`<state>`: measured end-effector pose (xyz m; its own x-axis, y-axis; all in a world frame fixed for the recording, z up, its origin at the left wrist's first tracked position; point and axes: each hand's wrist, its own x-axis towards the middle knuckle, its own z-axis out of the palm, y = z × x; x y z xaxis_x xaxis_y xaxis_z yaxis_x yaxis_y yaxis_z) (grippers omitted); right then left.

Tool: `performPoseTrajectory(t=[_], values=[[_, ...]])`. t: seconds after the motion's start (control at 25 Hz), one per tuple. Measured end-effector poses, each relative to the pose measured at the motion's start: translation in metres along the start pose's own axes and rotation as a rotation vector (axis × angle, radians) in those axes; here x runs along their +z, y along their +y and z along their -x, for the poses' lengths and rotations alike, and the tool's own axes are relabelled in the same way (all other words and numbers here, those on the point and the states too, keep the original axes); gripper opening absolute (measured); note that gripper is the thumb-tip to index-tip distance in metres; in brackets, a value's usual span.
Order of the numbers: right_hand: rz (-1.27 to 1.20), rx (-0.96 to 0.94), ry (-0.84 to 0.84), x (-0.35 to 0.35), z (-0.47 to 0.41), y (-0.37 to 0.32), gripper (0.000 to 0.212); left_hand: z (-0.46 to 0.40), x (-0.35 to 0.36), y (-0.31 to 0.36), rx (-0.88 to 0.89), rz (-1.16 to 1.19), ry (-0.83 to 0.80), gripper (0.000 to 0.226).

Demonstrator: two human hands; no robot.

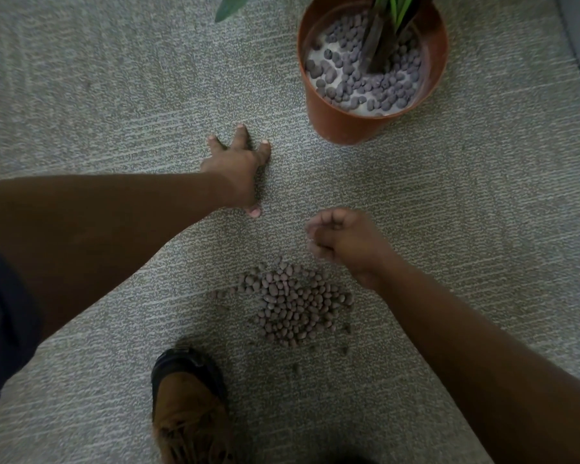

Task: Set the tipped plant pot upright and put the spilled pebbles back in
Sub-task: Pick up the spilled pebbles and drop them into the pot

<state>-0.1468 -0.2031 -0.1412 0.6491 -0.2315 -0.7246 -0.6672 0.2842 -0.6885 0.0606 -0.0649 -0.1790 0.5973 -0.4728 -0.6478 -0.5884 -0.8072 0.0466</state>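
Small brown clay pebbles [298, 303] lie just under the curled, blurred right hand [342, 242], contents unclear; the flat left hand [238, 162] is farther.

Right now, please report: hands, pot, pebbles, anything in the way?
Left hand flat on carpet, fingers spread. Right hand curled above pebble pile, contents unclear. Pot upright, partly filled. Shoe near pile, not blocking.

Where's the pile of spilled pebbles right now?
In the head view the spilled pebbles lie on the carpet low and centre, just below the right hand, ahead of the shoe and well short of the upright pot.
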Motion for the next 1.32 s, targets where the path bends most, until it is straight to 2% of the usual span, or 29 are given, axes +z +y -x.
performPoseTrajectory(t=[0.08, 0.16, 0.24, 0.32, 0.4, 0.48, 0.56, 0.84, 1.24, 1.32], values=[[-0.122, -0.054, -0.052, -0.004, 0.006, -0.027, 0.01, -0.001, 0.001, 0.0, -0.001, -0.007, 0.005, 0.14], [-0.195, -0.199, -0.068, -0.008, 0.009, -0.06, 0.01, -0.002, 0.003, -0.001, 0.0, -0.013, 0.012, 0.141], [-0.167, -0.395, -0.008, -0.012, 0.006, -0.094, 0.009, -0.003, 0.004, -0.002, 0.004, -0.012, 0.013, 0.142], [0.118, -0.635, 0.186, -0.019, -0.006, -0.122, 0.009, -0.004, 0.004, -0.002, 0.008, -0.008, 0.012, 0.143], [0.535, -0.8, 0.38, -0.025, -0.02, -0.14, 0.012, -0.005, 0.005, -0.004, 0.009, 0.0, 0.007, 0.143], [0.783, -0.801, 0.425, -0.032, -0.034, -0.142, 0.016, -0.006, 0.006, -0.004, 0.008, 0.007, 0.011, 0.143], [0.862, -0.773, 0.438, -0.036, -0.043, -0.135, 0.019, -0.007, 0.006, -0.004, 0.006, 0.011, 0.013, 0.144], [0.842, -0.889, 0.508, -0.031, -0.047, -0.125, 0.027, -0.006, 0.006, -0.004, 0.004, -0.002, 0.016, 0.144], [0.883, -0.851, 0.56, -0.03, -0.051, -0.124, 0.029, -0.003, 0.006, -0.003, 0.009, 0.001, 0.016, 0.144], [0.825, -0.961, 0.584, -0.025, -0.043, -0.118, 0.03, -0.004, 0.005, -0.003, 0.01, 0.002, 0.015, 0.144]])
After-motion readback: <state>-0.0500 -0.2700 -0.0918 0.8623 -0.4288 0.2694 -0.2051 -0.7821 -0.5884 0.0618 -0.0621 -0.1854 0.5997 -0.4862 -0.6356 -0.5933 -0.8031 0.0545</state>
